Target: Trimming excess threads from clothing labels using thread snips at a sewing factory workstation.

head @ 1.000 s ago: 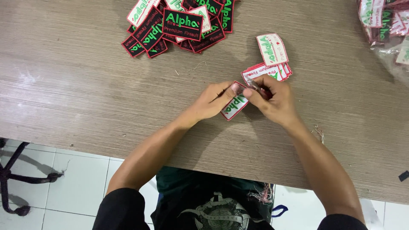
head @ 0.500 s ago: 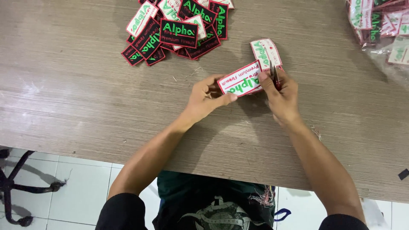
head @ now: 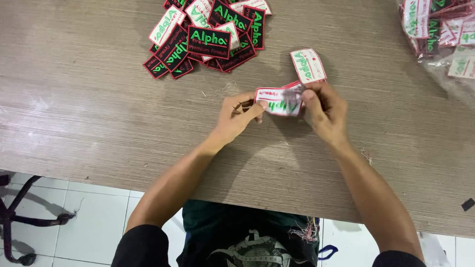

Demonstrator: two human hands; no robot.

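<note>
Both hands work over the grey-brown wood-grain surface (head: 89, 113); between them is a white rectangular embroidered patch with a red border and green lettering (head: 275, 102), held just above the surface near its middle, lying roughly level with its long side running left to right; the left hand (head: 237, 116) has its grip closed on the patch's left end, thumb on top and fingers curled beneath; the right hand (head: 324, 111) has its grip pinched together on the right end, where the picture is blurred; just beyond the right hand a second white patch of the same kind (head: 308, 65) lies flat on the surface, tilted, touching neither hand; farther back and to the left is a loose heap of black patches with red borders and green lettering (head: 208, 39), with a few white ones mixed in; at the far right edge sits a clear plastic bag holding more patches (head: 443, 34).
</note>
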